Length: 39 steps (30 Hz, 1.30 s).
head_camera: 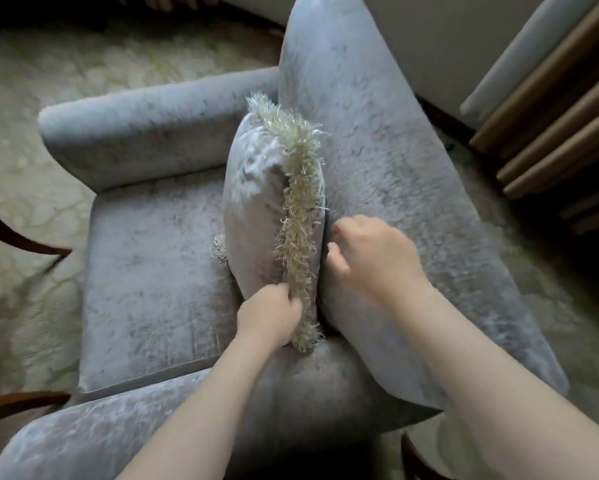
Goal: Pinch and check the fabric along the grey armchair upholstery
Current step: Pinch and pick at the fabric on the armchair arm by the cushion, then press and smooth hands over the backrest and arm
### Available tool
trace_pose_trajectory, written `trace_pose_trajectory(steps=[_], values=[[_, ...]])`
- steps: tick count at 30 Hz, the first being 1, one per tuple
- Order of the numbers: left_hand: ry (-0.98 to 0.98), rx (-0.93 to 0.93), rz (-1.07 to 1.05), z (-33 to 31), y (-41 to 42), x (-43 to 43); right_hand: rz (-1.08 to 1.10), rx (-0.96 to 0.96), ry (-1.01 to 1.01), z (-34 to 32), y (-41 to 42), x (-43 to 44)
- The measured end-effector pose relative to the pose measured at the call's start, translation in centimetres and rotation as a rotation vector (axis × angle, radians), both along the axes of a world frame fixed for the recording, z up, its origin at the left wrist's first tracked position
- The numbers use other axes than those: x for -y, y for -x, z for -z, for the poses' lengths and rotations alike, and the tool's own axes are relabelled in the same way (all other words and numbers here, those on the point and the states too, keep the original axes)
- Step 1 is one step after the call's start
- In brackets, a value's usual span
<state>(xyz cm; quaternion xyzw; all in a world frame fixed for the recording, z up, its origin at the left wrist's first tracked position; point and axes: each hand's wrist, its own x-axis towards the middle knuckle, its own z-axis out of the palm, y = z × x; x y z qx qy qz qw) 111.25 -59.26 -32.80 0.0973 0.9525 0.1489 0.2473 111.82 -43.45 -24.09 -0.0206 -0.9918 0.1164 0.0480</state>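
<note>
Left hand (273,315) clamped on the lower edge of the grey cushion (256,202), fingers dug in right beside the cream fringe (300,216). Right hand (370,254) loose and half-curled, gripping nothing, poised over the backrest (388,140) of the grey armchair (145,258), fingertips just at the plush; actual contact impossible to tell. Cushion standing on edge on the seat, leaning against the backrest, hiding the crease behind.

Risks from here: a tug with the left hand likely to snag or pull loops out of that fringe. Cushion liable to topple onto the seat if let go. Right hand pinching too shallow on this slick pile, probably slipping off with no fold raised. Checking only the cushion, and the chair's own fabric left unchecked.
</note>
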Motion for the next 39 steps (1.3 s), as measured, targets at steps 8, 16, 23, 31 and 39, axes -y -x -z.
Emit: trace_pose_trajectory(steps=[8,16,23,31,39], values=[[-0.155,-0.212,0.201,-9.2,2.6,-4.0,0.663,0.238,-0.109,0.3,1.1,-8.0],[-0.15,-0.214,0.304,-12.6,5.6,-8.2,0.658,0.236,-0.15,0.7,1.6,-8.1],[-0.098,-0.121,0.174,-14.0,9.6,-17.9,0.587,0.267,-0.108,0.6,1.6,-8.8],[0.035,-0.051,-0.446,-11.1,15.0,-29.9,0.171,0.388,0.133,-1.9,0.1,-14.1],[0.068,-0.189,-0.928,-9.3,15.3,-30.7,-0.354,0.541,-0.006,-0.2,-0.4,-30.0]])
